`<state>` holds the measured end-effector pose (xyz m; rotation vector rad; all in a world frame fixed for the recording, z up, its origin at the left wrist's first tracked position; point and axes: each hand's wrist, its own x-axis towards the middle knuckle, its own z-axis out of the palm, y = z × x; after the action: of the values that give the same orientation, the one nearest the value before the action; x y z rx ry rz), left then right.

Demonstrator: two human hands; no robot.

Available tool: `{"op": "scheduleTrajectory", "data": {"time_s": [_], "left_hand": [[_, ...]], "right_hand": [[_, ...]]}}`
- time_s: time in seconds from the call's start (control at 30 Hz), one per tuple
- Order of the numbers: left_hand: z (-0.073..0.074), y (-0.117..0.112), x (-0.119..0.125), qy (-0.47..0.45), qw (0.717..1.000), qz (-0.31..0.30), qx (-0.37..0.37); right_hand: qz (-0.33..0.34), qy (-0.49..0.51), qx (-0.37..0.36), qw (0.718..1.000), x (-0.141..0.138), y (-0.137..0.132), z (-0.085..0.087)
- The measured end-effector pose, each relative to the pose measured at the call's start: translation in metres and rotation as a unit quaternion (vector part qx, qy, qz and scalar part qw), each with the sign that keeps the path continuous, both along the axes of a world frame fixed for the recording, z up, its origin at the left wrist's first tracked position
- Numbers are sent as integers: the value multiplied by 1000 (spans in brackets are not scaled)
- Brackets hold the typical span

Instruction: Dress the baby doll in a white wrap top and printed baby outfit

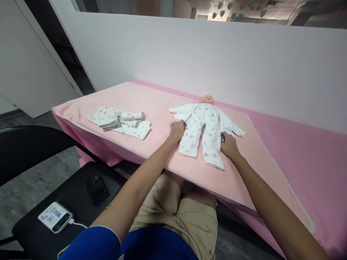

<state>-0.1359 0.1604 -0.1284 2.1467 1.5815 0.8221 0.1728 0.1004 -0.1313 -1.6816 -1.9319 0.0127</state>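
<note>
A baby doll lies on its back on the table, its head (207, 99) toward the wall. White baby pants (189, 135) with a small pink print lie over its front, legs spread toward me. Beneath them shows a white long-sleeved baby top (187, 110), both sleeves stretched outward. My left hand (177, 130) is closed at the left side edge of the pants, beside the top. My right hand (229, 145) is closed at the right side edge, below the right sleeve. The fingertips of both hands are partly hidden by the cloth and knuckles.
Folded printed baby clothes (119, 122) lie to the left on the peach blanket (159, 103), which covers a pink tablecloth (306, 162). A white wall (203, 57) rises behind. At left, a black chair (78, 184) holds a white device (55, 216) with a cable.
</note>
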Motion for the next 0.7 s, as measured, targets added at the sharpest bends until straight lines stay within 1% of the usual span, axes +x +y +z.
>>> {"op": "scheduleTrajectory", "data": {"time_s": [0.17,0.3,0.4,0.47,0.53,0.57,0.6,0.63,0.67,0.7], "left_hand": [[1,-1,-2,44,999,-16,6],[2,-2,-3,50,998,-31,4],[8,-2,-2,52,998,-30,1],[16,-8,-2,59,998,-24,-2],[22,-28,-8,69,997,-14,19],[23,-45,-15,69,997,-7,46],[20,-66,-24,61,994,1,90],[12,-91,-37,38,989,11,145],[0,-120,-52,4,981,33,193],[-18,-150,-69,-31,969,68,236]], "right_hand": [[10,-9,6,1000,-1,-3,1],[23,-10,11,1000,0,-4,2],[31,-1,9,999,1,-4,2],[33,1,10,999,3,-5,1],[31,4,10,999,5,-5,-1],[27,5,11,1000,7,-5,-3],[23,6,12,1000,8,-5,-5],[17,5,13,1000,10,-5,-6],[11,4,13,1000,11,-5,-7],[5,3,13,1000,11,-5,-8]]}}
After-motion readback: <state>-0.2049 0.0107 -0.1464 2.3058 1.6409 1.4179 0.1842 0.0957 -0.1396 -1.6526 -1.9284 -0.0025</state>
